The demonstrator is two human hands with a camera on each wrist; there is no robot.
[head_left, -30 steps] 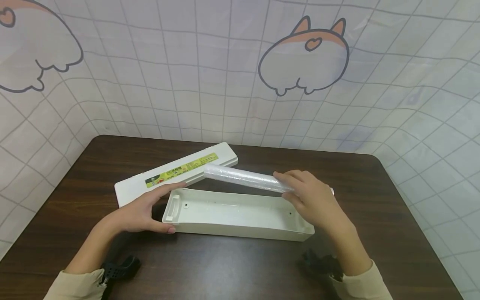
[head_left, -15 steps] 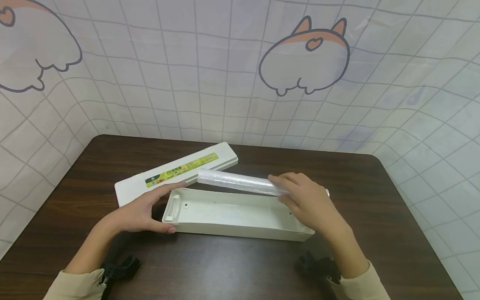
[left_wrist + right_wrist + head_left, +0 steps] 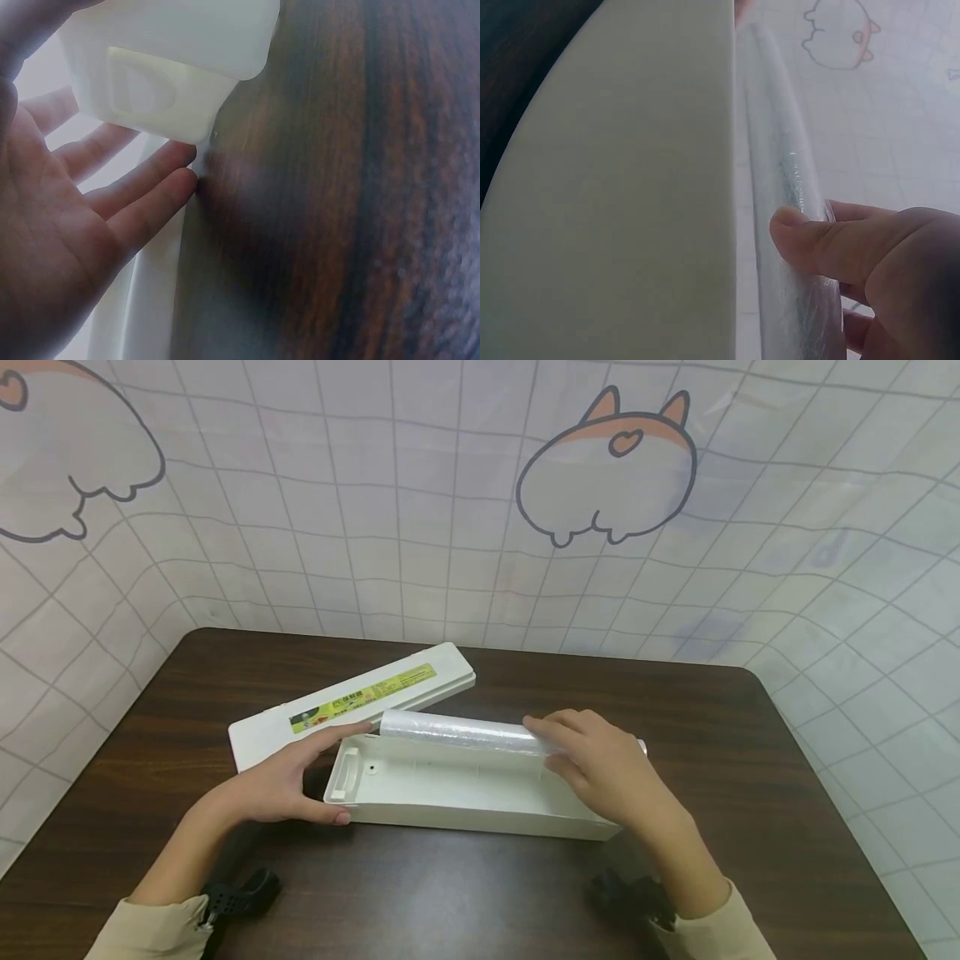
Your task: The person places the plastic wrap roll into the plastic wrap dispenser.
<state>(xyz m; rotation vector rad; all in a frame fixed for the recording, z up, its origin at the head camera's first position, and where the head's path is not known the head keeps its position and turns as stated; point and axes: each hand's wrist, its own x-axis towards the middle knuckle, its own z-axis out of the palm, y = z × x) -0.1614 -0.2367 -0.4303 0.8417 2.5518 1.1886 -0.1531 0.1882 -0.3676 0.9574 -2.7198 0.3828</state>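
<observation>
A long white box [image 3: 480, 822] lies open-topped across the table, its inside showing. My left hand [image 3: 273, 789] holds the box's left end, thumb at the near corner and forefinger at the far one; in the left wrist view other fingers sit beside the end wall [image 3: 157, 82]. A clear roll of plastic wrap [image 3: 465, 732] is tilted slightly above the box's far edge, gripped near its right end by my right hand [image 3: 600, 768]. In the right wrist view, the thumb presses on the roll [image 3: 780, 150] next to the box's side wall [image 3: 630, 187].
Behind the box, a white lid [image 3: 262, 735] with a yellow-green label lies slanted on the dark wooden table [image 3: 750, 793]. A white grid-patterned curtain [image 3: 420, 527] with cartoon animals stands around the table's back and sides.
The roll of plastic wrap has moved left and toward me, now over the box's far edge, with my right hand on it. The left hand and the box stay nearly the same.
</observation>
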